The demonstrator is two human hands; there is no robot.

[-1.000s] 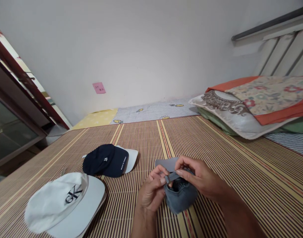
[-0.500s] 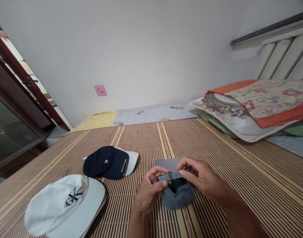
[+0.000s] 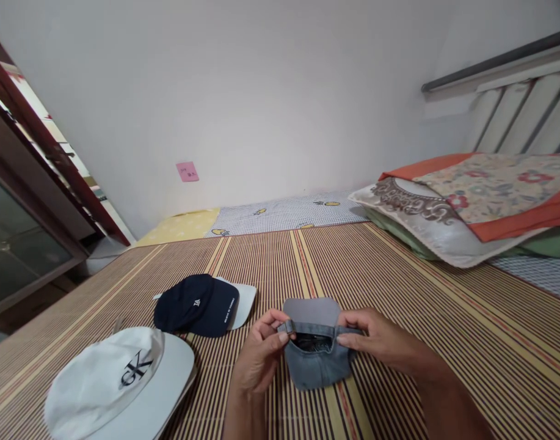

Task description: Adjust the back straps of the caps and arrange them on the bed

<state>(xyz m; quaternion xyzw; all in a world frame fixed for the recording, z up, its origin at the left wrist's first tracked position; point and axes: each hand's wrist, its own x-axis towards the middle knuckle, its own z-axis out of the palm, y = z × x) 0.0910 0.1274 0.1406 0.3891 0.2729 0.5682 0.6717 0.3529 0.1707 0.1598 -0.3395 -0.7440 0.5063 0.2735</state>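
And there it is, the blue-grey fabric baseball cap (image 3: 317,365), low in the frame just right of centre, lying between your two hands, brim pointing up the picture and rear opening facing you! Your left hand (image 3: 258,356) has thumb and fingers pinched on the strap at the metal buckle, left of the opening. Over on the other side, your right hand (image 3: 377,340) grips the strap's right end, thumb below, fingers above, closed narrow. The strap runs straight across between both sets of fingertips, above the dark gap!
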